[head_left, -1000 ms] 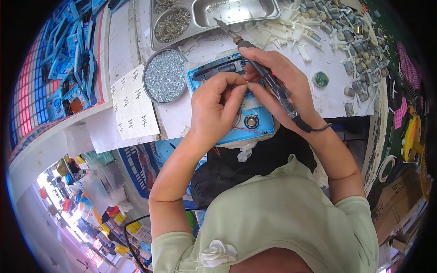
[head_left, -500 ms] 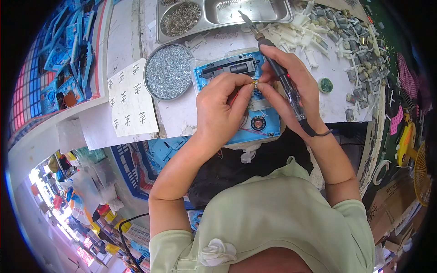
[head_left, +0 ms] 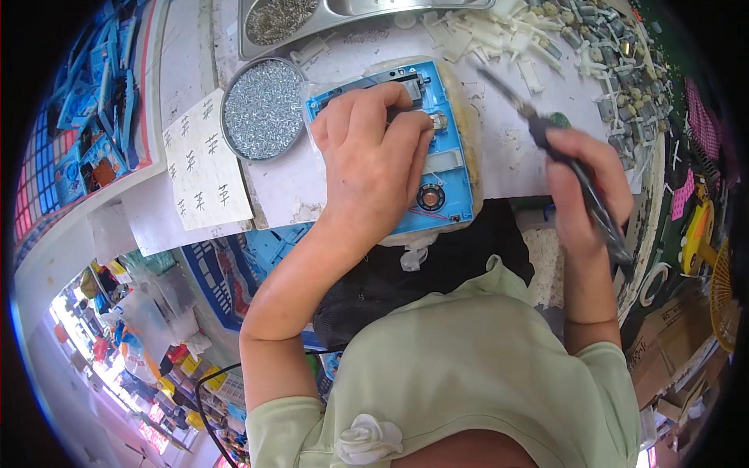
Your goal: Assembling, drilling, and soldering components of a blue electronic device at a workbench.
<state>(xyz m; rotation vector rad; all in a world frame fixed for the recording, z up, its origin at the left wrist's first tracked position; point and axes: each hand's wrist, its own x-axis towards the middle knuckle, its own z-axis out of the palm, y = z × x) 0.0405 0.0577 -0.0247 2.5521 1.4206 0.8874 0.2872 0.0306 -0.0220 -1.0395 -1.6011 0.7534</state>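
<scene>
A blue plastic casing (head_left: 454,156) lies on a padded sheet at the front of the table, with a small round speaker (head_left: 431,197) at its near end. My left hand (head_left: 365,160) lies over the casing's left part, fingers curled down into it and the thumb beside a small pale part (head_left: 439,121). Whatever is under those fingertips is hidden. Held off to the right of the casing, my right hand (head_left: 591,187) is closed round a soldering iron (head_left: 538,129), slightly blurred. The iron's metal tip points to the far left, over the table and touching nothing.
Left of the casing stand a round dish of small screws (head_left: 264,109) and a handwritten paper sheet (head_left: 204,168). White plastic parts (head_left: 507,35) and small motors (head_left: 616,78) pile up at far right. A metal tray (head_left: 343,9) lies behind; a basket of blue casings (head_left: 86,117) stands far left.
My right hand has drawn away from the casing to the right, carrying the soldering iron. My left hand has turned palm-down over the casing; the wire ends between its fingers no longer show.
</scene>
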